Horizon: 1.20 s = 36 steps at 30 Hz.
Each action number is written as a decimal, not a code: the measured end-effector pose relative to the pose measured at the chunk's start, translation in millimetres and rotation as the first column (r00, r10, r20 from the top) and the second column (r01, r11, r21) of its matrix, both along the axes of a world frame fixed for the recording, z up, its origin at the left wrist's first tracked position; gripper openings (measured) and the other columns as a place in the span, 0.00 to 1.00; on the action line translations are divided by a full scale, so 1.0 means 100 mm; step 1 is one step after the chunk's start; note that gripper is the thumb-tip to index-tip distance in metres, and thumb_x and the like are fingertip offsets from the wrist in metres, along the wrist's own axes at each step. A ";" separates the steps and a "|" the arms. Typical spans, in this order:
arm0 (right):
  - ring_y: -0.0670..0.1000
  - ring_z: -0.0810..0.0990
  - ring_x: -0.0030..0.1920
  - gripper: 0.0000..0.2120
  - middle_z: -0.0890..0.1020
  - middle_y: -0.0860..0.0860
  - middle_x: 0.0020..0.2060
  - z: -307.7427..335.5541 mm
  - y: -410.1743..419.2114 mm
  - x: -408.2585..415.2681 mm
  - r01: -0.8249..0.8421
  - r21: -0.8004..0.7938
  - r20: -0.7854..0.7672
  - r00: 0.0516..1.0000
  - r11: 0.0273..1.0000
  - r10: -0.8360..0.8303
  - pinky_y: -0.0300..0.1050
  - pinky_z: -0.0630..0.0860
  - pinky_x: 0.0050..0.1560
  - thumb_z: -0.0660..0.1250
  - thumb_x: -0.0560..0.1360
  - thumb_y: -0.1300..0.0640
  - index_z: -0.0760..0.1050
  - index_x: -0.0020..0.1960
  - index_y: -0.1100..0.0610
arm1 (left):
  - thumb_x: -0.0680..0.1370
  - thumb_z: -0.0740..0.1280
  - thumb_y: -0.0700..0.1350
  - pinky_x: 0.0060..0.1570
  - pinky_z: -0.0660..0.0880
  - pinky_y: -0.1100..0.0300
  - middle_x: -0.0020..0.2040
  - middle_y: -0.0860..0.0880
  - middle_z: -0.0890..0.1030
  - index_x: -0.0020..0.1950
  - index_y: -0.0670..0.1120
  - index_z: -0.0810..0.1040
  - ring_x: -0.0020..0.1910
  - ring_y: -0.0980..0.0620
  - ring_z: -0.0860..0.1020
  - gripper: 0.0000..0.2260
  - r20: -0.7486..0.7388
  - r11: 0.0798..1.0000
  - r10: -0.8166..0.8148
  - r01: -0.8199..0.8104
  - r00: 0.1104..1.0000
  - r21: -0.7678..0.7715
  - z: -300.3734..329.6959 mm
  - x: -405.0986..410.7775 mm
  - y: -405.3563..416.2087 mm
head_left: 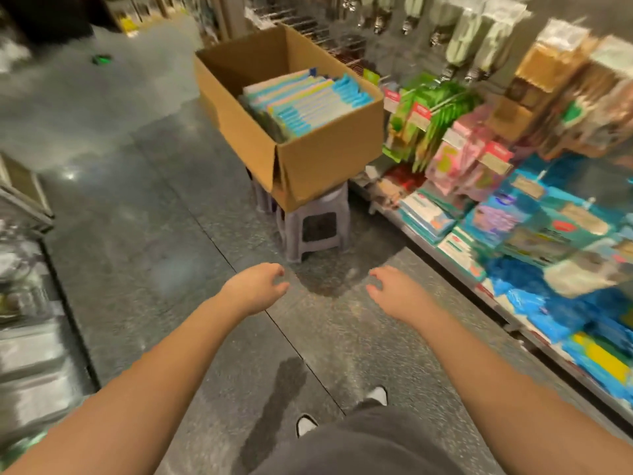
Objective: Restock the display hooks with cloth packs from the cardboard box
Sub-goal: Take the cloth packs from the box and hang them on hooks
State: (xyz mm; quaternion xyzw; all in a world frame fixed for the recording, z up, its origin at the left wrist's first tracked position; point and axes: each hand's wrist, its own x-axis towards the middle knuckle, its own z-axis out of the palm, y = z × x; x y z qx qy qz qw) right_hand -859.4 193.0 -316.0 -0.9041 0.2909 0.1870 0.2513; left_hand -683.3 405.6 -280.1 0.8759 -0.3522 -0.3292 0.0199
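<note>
An open cardboard box (322, 156) stands on a grey plastic stool (315, 228) in the aisle ahead. Inside it lies a row of cloth packs (305, 101) in blue, white and pastel colours. Bare metal display hooks (308, 27) stick out of the wall behind the box. My left hand (257, 287) and my right hand (394, 293) both hang out in front of me over the floor, well short of the stool. Their fingers are loosely curled and hold nothing.
A display wall on the right carries hanging packs: green (428, 111), pink (469, 159) and blue (548, 234). A low shelf edge (445, 262) runs along the floor. Metal fixtures (27, 269) stand on the left. My shoes (306, 425) show below.
</note>
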 end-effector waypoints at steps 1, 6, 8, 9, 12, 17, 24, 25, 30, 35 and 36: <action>0.55 0.74 0.65 0.22 0.72 0.54 0.69 0.02 -0.02 0.18 -0.004 0.001 0.014 1.000 1.000 0.004 0.49 0.72 0.64 0.58 0.82 0.48 0.68 0.74 0.55 | 0.84 0.59 0.54 0.64 0.70 0.55 0.73 0.48 0.72 0.74 0.48 0.69 0.70 0.48 0.72 0.20 0.006 1.000 0.010 -0.010 1.000 -0.007 0.00 0.17 -0.01; 0.52 0.71 0.68 0.22 0.70 0.49 0.71 -0.02 -0.27 1.11 -0.028 -0.005 0.065 0.998 1.000 0.028 0.50 0.71 0.65 0.58 0.82 0.47 0.67 0.74 0.53 | 0.84 0.59 0.54 0.63 0.72 0.54 0.71 0.48 0.74 0.73 0.47 0.71 0.68 0.47 0.74 0.19 0.046 0.998 0.030 -0.028 0.998 -0.055 0.03 1.02 -0.25; 0.51 0.71 0.69 0.22 0.70 0.49 0.71 -0.06 -0.42 1.52 -0.028 -0.012 0.087 0.996 1.000 0.029 0.49 0.71 0.65 0.57 0.83 0.47 0.67 0.74 0.52 | 0.84 0.59 0.53 0.65 0.72 0.53 0.72 0.48 0.74 0.73 0.47 0.71 0.68 0.48 0.74 0.19 0.060 0.997 0.024 -0.019 0.998 -0.073 0.01 1.42 -0.43; 0.51 0.71 0.69 0.21 0.71 0.48 0.71 -0.09 -0.51 1.73 -0.029 -0.013 0.103 0.994 0.999 0.030 0.49 0.71 0.65 0.57 0.83 0.47 0.67 0.74 0.52 | 0.84 0.59 0.53 0.65 0.72 0.53 0.72 0.47 0.74 0.73 0.47 0.72 0.68 0.48 0.74 0.19 0.057 0.996 0.020 -0.015 0.998 -0.084 0.00 1.63 -0.54; 0.50 0.72 0.68 0.20 0.72 0.48 0.70 -0.15 -0.81 2.42 -0.035 0.017 0.150 0.988 0.999 0.033 0.47 0.71 0.65 0.58 0.83 0.48 0.69 0.73 0.52 | 0.84 0.60 0.52 0.64 0.72 0.53 0.70 0.48 0.75 0.71 0.47 0.73 0.67 0.48 0.74 0.17 0.065 0.992 0.030 -0.021 0.997 -0.128 0.02 2.30 -0.86; 0.50 0.74 0.64 0.20 0.74 0.48 0.66 -0.09 -1.38 3.52 -0.064 0.025 0.170 0.984 0.998 0.059 0.46 0.71 0.63 0.58 0.82 0.49 0.71 0.72 0.53 | 0.83 0.61 0.52 0.58 0.72 0.56 0.65 0.49 0.79 0.67 0.48 0.77 0.63 0.49 0.77 0.15 0.050 0.979 0.127 -0.117 0.991 -0.170 0.14 3.37 -1.40; 0.51 0.73 0.67 0.20 0.71 0.50 0.70 -0.01 -2.00 4.66 -0.047 0.040 0.151 0.988 0.998 0.040 0.46 0.69 0.65 0.58 0.83 0.50 0.69 0.73 0.54 | 0.83 0.61 0.51 0.49 0.71 0.57 0.59 0.48 0.80 0.62 0.47 0.79 0.58 0.47 0.78 0.13 0.024 0.958 0.202 -0.192 0.979 -0.214 0.18 4.60 -2.20; 0.51 0.73 0.67 0.19 0.72 0.51 0.69 -0.04 -2.07 4.81 -0.036 0.025 0.149 0.988 0.999 0.032 0.46 0.68 0.66 0.58 0.83 0.50 0.69 0.72 0.54 | 0.83 0.61 0.50 0.48 0.69 0.58 0.58 0.48 0.80 0.62 0.47 0.79 0.58 0.47 0.78 0.12 0.025 0.955 0.205 -0.194 0.978 -0.224 0.15 4.77 -2.31; 0.54 0.73 0.67 0.19 0.75 0.53 0.66 -0.22 -2.35 5.58 0.040 -0.033 0.136 0.990 0.999 -0.035 0.48 0.69 0.65 0.59 0.82 0.51 0.71 0.71 0.54 | 0.82 0.62 0.50 0.57 0.72 0.56 0.65 0.45 0.75 0.67 0.46 0.75 0.63 0.45 0.75 0.16 0.019 0.948 0.188 -0.176 0.982 -0.267 -0.14 5.72 -2.88; 0.56 0.73 0.67 0.20 0.74 0.54 0.68 -0.39 -2.64 6.38 0.177 -0.073 0.108 0.980 0.981 -0.169 0.51 0.71 0.65 0.58 0.81 0.52 0.72 0.71 0.56 | 0.82 0.64 0.50 0.66 0.69 0.51 0.72 0.44 0.70 0.73 0.45 0.69 0.71 0.44 0.70 0.21 0.047 0.975 0.070 -0.058 0.996 -0.214 -0.51 6.57 -3.46; 0.56 0.73 0.66 0.19 0.75 0.54 0.67 -0.43 -2.68 6.52 0.225 -0.085 0.114 0.970 0.971 -0.215 0.52 0.72 0.64 0.58 0.81 0.53 0.72 0.70 0.57 | 0.81 0.64 0.51 0.67 0.67 0.50 0.73 0.44 0.70 0.74 0.45 0.69 0.71 0.43 0.69 0.22 0.057 0.979 0.032 -0.020 0.998 -0.203 -0.60 6.72 -3.57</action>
